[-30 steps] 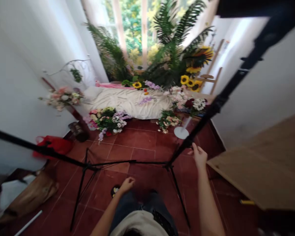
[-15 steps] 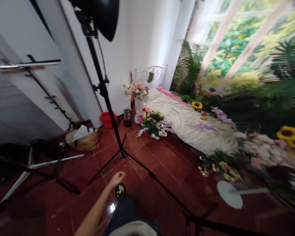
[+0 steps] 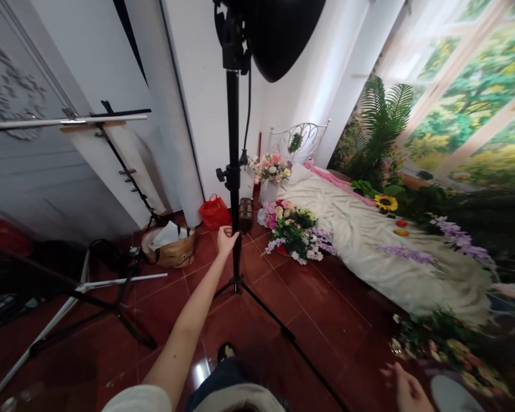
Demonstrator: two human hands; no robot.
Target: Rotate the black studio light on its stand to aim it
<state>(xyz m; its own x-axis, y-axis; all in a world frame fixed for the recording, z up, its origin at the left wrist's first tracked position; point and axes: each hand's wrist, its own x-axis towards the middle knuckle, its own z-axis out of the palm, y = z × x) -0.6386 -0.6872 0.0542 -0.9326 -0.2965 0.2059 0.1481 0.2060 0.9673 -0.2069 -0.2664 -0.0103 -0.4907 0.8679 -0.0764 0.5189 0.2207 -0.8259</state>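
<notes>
Light stand [image 3: 233,126] rises from red-tiled floor [image 3: 317,297] near the flower-strewn bed [image 3: 352,240], left hand [image 3: 227,240] gripping its pole, right hand [image 3: 408,390] loosely open.

Left hand [image 3: 227,240] gripping black light stand [image 3: 234,200].
Right hand [image 3: 407,389] hovering near white round base [image 3: 452,395]; cream-draped bed [image 3: 352,229] standing beyond.

Black light stand [image 3: 233,131]: upright, pole touching left hand [image 3: 226,240]. Black domed head [image 3: 283,40] above hand; tripod legs [image 3: 266,311] splayed below, on red tiles [image 3: 313,297].
</notes>
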